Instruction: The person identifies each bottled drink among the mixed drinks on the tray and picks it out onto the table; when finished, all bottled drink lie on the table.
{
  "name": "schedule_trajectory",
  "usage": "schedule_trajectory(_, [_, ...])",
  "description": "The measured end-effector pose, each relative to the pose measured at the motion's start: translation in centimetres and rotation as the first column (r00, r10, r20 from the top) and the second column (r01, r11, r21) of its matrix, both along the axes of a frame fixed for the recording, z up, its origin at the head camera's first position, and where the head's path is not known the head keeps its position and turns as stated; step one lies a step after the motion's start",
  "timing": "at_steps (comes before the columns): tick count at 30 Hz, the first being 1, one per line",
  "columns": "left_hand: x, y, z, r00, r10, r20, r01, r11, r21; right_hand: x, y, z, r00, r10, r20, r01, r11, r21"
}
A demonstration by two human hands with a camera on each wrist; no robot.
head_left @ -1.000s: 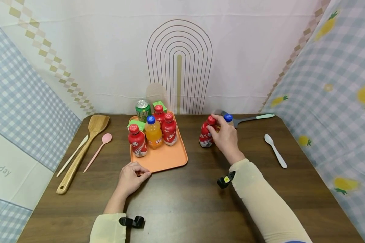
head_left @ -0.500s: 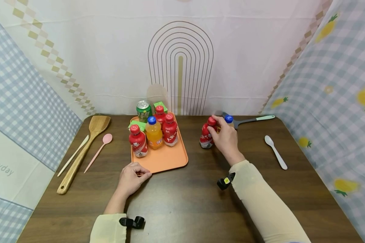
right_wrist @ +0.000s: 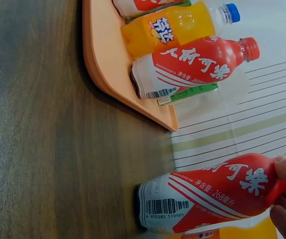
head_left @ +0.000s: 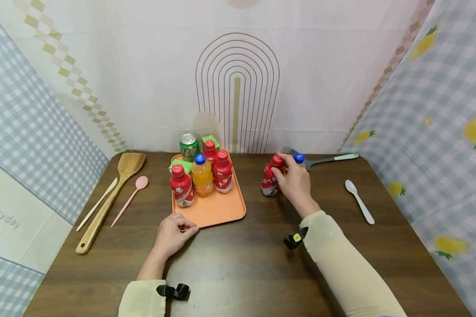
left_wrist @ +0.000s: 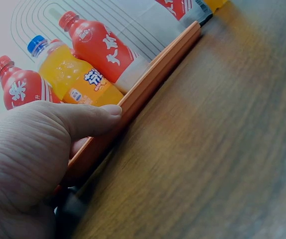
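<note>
My left hand [head_left: 170, 235] grips the near left corner of the orange tray [head_left: 218, 213], with the thumb over its rim [left_wrist: 158, 67]. Three red cola bottles, one of them [head_left: 181, 187] at the left side, stand on the tray around an orange soda bottle [head_left: 202, 178] with a blue cap. A green can [head_left: 189, 147] and green boxes [head_left: 181, 166] are behind them. To the tray's right, my right hand [head_left: 297, 185] pinches another red cola bottle [right_wrist: 217, 194] near its neck. That bottle is upright, its base at the tabletop. A second orange soda bottle [head_left: 299, 159] is mostly hidden behind this hand.
On the left lie a wooden spatula [head_left: 111, 200], a thin pale stick-like utensil [head_left: 97, 204] and a pink spoon [head_left: 131, 199]. A grey-headed spatula with a mint handle [head_left: 333, 158] lies at the back right, and a white spoon [head_left: 359, 201] nearer. A curtain [head_left: 150, 79] closes the back.
The head view has tilted slightly, so everything sits a little lower in it. Both hands, the tray and the bottles keep their places.
</note>
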State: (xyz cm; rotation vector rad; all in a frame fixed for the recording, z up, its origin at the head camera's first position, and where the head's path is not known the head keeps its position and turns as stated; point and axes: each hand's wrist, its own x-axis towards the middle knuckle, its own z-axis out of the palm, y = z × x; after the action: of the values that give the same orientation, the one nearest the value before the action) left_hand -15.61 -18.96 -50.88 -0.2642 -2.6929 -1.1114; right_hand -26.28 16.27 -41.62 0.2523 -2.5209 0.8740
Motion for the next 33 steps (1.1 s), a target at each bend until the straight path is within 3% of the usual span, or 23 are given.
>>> schedule_trajectory(6, [0.1,0.1,-0.1,1.000,-0.002,0.004,0.002,1.000,0.012,0.2,0.1,0.1,1.000,-0.017,-0.011,0.018,0.999,0.042])
schedule_trajectory(11, [0.1,0.2,-0.1,1.000,-0.009,-0.013,0.009,1.000,0.015,0.6,-0.2,1.2,0.991,0.002,-0.134,0.003,0.999,0.035])
schedule_trajectory(15, [0.1,0.1,0.0,1.000,-0.008,-0.017,0.009,1.000,0.016,1.0,-1.2,2.6,0.966,0.056,-0.254,-0.060,0.998,-0.006])
schedule_trajectory(19, [0.1,0.0,0.1,1.000,-0.004,-0.006,0.004,1.000,0.016,1.6,-2.8,3.6,0.943,0.135,-0.303,-0.151,0.988,-0.028])
schedule_trajectory(27, [0.1,0.0,0.0,1.000,0.002,0.015,-0.002,1.000,0.023,2.0,-6.5,4.5,0.941,0.262,-0.214,-0.273,0.962,-0.020])
schedule_trajectory(33, [0.1,0.0,0.0,1.000,0.001,0.021,-0.002,1.000,0.024,0.3,-9.0,4.0,0.935,0.345,-0.081,-0.350,0.936,-0.050])
